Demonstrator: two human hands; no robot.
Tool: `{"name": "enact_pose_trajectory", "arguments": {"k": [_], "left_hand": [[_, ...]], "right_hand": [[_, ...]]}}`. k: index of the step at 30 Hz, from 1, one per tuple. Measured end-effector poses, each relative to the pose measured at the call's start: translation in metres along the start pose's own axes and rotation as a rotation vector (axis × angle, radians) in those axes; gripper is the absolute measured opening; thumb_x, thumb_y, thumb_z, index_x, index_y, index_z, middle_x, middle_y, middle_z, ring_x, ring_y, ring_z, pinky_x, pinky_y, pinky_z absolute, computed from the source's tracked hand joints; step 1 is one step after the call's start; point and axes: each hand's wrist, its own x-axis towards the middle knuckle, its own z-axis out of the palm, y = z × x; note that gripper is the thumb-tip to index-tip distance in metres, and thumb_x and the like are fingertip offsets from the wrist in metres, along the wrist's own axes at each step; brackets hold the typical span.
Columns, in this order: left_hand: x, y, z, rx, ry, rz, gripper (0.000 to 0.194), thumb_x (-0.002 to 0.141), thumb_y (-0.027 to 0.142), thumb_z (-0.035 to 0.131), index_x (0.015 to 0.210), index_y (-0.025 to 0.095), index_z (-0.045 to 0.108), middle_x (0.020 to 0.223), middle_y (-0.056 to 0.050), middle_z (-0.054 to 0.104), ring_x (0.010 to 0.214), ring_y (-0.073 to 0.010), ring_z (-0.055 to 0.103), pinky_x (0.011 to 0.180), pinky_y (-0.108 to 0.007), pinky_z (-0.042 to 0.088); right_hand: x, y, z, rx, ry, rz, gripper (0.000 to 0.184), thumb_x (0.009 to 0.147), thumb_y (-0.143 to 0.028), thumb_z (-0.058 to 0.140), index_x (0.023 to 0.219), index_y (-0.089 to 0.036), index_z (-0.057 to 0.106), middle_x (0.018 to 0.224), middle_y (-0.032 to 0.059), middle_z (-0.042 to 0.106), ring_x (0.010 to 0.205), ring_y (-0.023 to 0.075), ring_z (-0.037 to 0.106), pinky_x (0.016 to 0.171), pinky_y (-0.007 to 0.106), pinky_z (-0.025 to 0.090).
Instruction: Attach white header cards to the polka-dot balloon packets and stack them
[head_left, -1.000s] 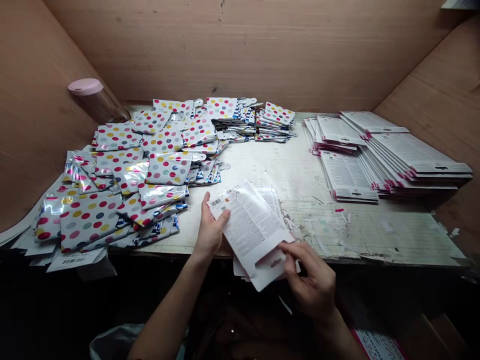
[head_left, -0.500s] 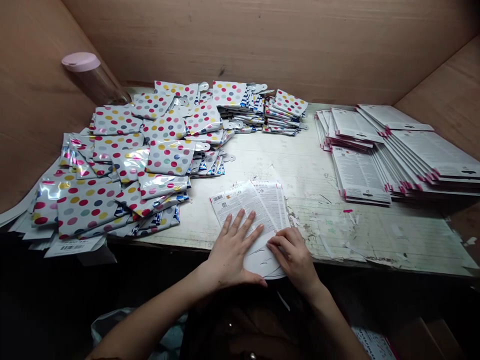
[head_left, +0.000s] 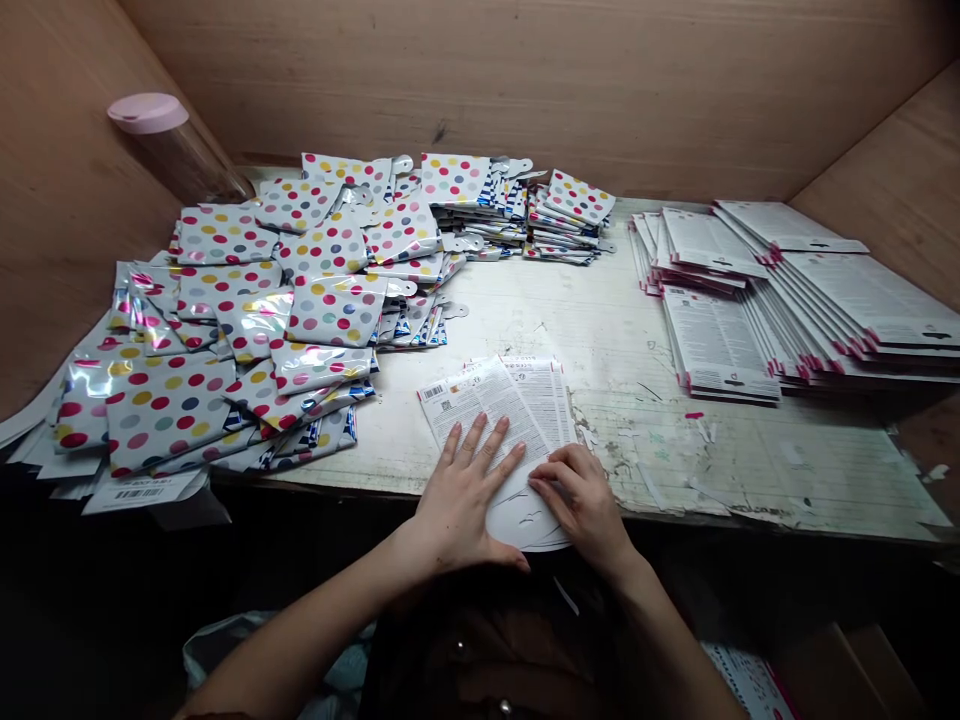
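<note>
A flat white card packet (head_left: pixel 480 398) with fine print and a barcode lies tilted near the table's front edge. Palm down on its lower left, my left hand (head_left: pixel 466 500) is open, fingers spread across it. My right hand (head_left: pixel 583 505) has thumb and fingers pinched together at the packet's lower right edge; the fingertips partly hide what is between them. Beneath and to the right, more printed packets (head_left: pixel 541 385) fan out. The lower end of the top packet shows plain white with thin dark curved lines.
Polka-dot foil pouches (head_left: pixel 335 310) are heaped on the left. Smaller stacks of pouches (head_left: pixel 577 200) stand at the back. Pink-edged white packets (head_left: pixel 716 340) are piled at right. A pink-lidded bottle (head_left: pixel 161 140) leans in the left corner. Wooden panels (head_left: pixel 480 80) enclose the table (head_left: pixel 510 305).
The packet, earlier held up and tilted with its hang hole showing, now lies flat on the others. My left hand went from gripping its edge to pressing flat on it.
</note>
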Motion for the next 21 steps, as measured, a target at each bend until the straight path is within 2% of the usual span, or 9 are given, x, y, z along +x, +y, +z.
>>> {"name": "enact_pose_trajectory", "arguments": {"k": [5,9,11,14,16,18,19,21], "left_hand": [[0.000,-0.001,0.002,-0.008,0.012,0.016,0.121,0.055,0.085,0.059,0.152,0.025,0.018,0.162,-0.010,0.004,0.146,-0.0417,-0.003,0.113,-0.059,-0.006],[0.000,0.000,0.003,0.002,0.011,0.016,0.123,0.054,0.085,0.060,0.152,0.024,0.018,0.162,-0.012,0.003,0.146,-0.0416,-0.003,0.113,-0.060,-0.006],[0.001,0.001,0.001,0.007,0.009,0.019,0.124,0.054,0.084,0.061,0.152,0.023,0.018,0.161,-0.013,0.002,0.146,-0.0420,-0.004,0.113,-0.061,-0.006],[-0.002,0.001,-0.004,-0.006,0.005,0.053,0.119,0.058,0.077,0.065,0.152,0.018,0.021,0.160,-0.017,0.006,0.145,-0.0439,-0.004,0.112,-0.064,-0.004],[-0.009,0.000,-0.008,-0.037,-0.005,0.103,0.106,0.065,0.068,0.066,0.149,0.015,0.029,0.158,-0.020,0.017,0.145,-0.0442,0.003,0.112,-0.065,0.001],[-0.018,-0.001,-0.010,-0.083,-0.007,0.158,0.082,0.076,0.057,0.062,0.144,0.016,0.041,0.152,-0.019,0.035,0.144,-0.0415,0.019,0.113,-0.064,0.010],[-0.023,-0.002,-0.010,-0.105,0.001,0.179,0.068,0.081,0.050,0.059,0.140,0.019,0.047,0.146,-0.018,0.044,0.141,-0.0393,0.028,0.113,-0.063,0.015],[-0.033,-0.002,-0.009,-0.138,0.045,0.190,0.047,0.088,0.037,0.054,0.132,0.023,0.056,0.131,-0.015,0.059,0.129,-0.0348,0.045,0.110,-0.060,0.027]], "right_hand": [[0.003,-0.002,0.011,-0.203,-0.025,-0.024,0.019,0.096,-0.023,0.045,0.082,-0.019,0.058,0.080,0.0050,0.055,0.079,0.0204,0.048,0.072,0.036,0.036],[0.002,-0.008,0.012,-0.295,-0.068,-0.052,0.018,0.097,-0.020,0.041,0.084,-0.018,0.053,0.084,0.0062,0.054,0.082,0.0213,0.047,0.075,0.037,0.033],[-0.006,-0.012,0.004,-0.226,-0.160,-0.099,0.018,0.097,-0.017,0.038,0.085,-0.019,0.051,0.086,0.0059,0.054,0.084,0.0206,0.049,0.078,0.037,0.034],[-0.030,-0.012,-0.022,-0.161,-0.395,-0.200,0.015,0.094,-0.014,0.040,0.085,-0.020,0.050,0.086,0.0045,0.056,0.082,0.0191,0.052,0.077,0.035,0.037],[-0.048,-0.007,-0.045,-0.255,-0.418,-0.204,0.012,0.090,-0.013,0.044,0.084,-0.021,0.051,0.082,0.0038,0.058,0.075,0.0197,0.053,0.069,0.034,0.037],[-0.058,-0.004,-0.065,-0.373,-0.331,-0.131,0.013,0.088,-0.013,0.045,0.082,-0.022,0.052,0.074,0.0033,0.058,0.066,0.0204,0.052,0.060,0.034,0.036],[-0.058,-0.005,-0.072,-0.385,-0.307,-0.090,0.014,0.088,-0.013,0.045,0.083,-0.022,0.053,0.073,0.0035,0.058,0.065,0.0206,0.052,0.059,0.034,0.037],[-0.048,-0.013,-0.075,-0.288,-0.350,-0.064,0.013,0.091,-0.015,0.046,0.092,-0.023,0.057,0.083,0.0054,0.061,0.075,0.0214,0.055,0.066,0.035,0.044]]}}
